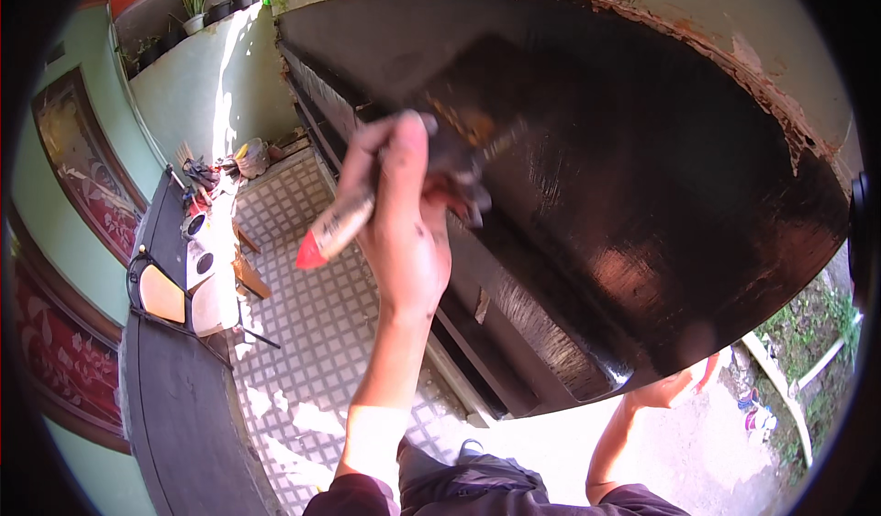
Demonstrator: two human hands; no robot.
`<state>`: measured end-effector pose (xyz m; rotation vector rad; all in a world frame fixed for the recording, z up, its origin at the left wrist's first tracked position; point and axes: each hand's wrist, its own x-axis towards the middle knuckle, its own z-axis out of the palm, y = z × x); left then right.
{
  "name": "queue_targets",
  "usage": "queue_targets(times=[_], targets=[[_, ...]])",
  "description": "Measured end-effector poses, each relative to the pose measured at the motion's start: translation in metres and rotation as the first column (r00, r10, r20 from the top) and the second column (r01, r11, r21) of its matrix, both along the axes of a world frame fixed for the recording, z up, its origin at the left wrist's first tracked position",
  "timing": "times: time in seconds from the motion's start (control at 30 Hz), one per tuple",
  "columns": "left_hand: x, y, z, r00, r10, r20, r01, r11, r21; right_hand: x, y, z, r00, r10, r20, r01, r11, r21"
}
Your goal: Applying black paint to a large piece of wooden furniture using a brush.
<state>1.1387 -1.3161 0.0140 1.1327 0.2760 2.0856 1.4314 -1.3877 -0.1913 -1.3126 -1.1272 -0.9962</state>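
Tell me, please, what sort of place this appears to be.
Probably the porch or small yard of a house: a patterned tile floor, potted plants along a wall, and sunlit grass at the right.

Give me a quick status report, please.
Left hand closed on brush, over dark panel, contact blurred. Right hand by panel's lower edge, grip unclear. No obstacle visible near brush.
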Motion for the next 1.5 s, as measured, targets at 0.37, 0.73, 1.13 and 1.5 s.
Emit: queue_targets(times=[0.37, 0.73, 1.13, 1.5], targets=[[0.006, 0.019, 0.015, 0.974, 0.182, -0.134, -0.201, 0.969, -0.145, 0.0, 0.039, 0.001, 1.0, 0.017, 0.014, -0.017, 1.0, 0.01], [-0.007, 0.009, 0.0, 0.969, 0.143, -0.199, -0.181, 0.965, -0.191, -0.007, 0.051, 0.004, 0.999, 0.02, 0.031, -0.02, 1.0, 0.015], [-0.023, -0.018, -0.026, 0.921, 0.07, -0.384, -0.201, 0.929, -0.312, -0.02, 0.037, 0.016, 0.998, 0.015, 0.062, -0.016, 1.0, 0.018], [0.003, -0.004, -0.001, 0.987, 0.132, -0.087, -0.148, 0.963, -0.225, -0.01, 0.032, 0.026, 0.993, -0.023, 0.117, 0.023, 1.0, -0.001]])
